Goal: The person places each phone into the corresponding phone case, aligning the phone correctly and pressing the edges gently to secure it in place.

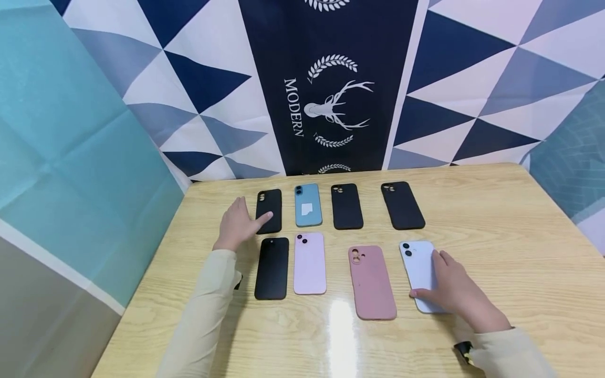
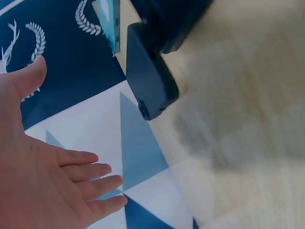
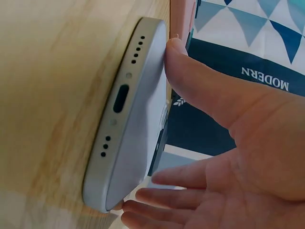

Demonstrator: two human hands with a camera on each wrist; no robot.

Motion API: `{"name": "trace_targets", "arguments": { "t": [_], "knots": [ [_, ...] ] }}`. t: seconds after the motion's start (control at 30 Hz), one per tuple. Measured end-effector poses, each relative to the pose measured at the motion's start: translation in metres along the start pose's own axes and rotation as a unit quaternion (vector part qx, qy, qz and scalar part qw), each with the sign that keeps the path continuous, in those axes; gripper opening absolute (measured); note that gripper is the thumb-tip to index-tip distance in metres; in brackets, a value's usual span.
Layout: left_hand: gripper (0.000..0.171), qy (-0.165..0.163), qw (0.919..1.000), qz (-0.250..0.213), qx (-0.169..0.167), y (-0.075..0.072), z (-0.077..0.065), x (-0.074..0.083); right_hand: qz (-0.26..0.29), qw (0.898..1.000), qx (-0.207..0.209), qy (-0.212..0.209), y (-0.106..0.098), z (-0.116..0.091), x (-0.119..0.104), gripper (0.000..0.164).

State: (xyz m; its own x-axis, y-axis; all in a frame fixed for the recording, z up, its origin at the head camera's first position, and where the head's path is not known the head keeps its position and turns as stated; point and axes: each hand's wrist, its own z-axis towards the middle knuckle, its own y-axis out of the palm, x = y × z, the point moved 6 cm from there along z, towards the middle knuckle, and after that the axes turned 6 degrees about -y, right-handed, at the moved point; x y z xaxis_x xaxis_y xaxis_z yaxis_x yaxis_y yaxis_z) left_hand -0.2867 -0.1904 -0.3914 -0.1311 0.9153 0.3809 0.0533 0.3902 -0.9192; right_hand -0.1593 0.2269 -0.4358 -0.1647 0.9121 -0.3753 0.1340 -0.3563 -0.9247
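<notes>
My left hand [image 1: 238, 224] hovers by a black phone case [image 1: 271, 220] at the back left, fingers extended and thumb spread over it. The left wrist view shows that palm [image 2: 43, 186] with nothing held. At the right, a pale blue phone [image 1: 419, 262] lies flat on the table, its camera end away from me. My right hand [image 1: 456, 286] spans this phone, thumb at its left edge and fingers along its right. Those fingers [image 3: 176, 198] look fairly straight in the right wrist view, beyond the phone's port end [image 3: 121, 98].
In the back row are a teal phone [image 1: 316, 214] with a white sticker and two more black cases [image 1: 347, 210] [image 1: 404, 207]. Nearer me lie a black phone [image 1: 271, 270], a lilac phone [image 1: 309, 268] and a pink case [image 1: 373, 286]. A patterned cloth [image 1: 331, 152] backs the wooden table [image 1: 302, 341].
</notes>
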Motion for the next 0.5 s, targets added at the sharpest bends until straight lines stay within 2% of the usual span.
{"name": "trace_targets", "arguments": {
  "t": [0.1,0.2,0.33,0.5],
  "knots": [
    [0.097,-0.031,0.9976,-0.051,-0.034,0.005,0.009,0.001,-0.014,1.000,0.001,0.014,-0.001,0.000,0.000,0.111],
    [0.096,-0.052,0.9940,-0.077,-0.058,0.013,0.017,0.006,-0.023,0.999,0.001,0.028,-0.002,0.000,-0.001,0.111],
    [0.093,-0.074,0.9921,-0.079,-0.063,0.023,0.027,0.010,-0.020,0.999,0.008,0.048,-0.005,-0.002,-0.002,0.105],
    [0.079,-0.115,0.9888,-0.077,-0.056,0.029,0.034,0.009,-0.013,0.997,0.013,0.073,-0.007,-0.003,-0.008,0.095]
  ]
}}
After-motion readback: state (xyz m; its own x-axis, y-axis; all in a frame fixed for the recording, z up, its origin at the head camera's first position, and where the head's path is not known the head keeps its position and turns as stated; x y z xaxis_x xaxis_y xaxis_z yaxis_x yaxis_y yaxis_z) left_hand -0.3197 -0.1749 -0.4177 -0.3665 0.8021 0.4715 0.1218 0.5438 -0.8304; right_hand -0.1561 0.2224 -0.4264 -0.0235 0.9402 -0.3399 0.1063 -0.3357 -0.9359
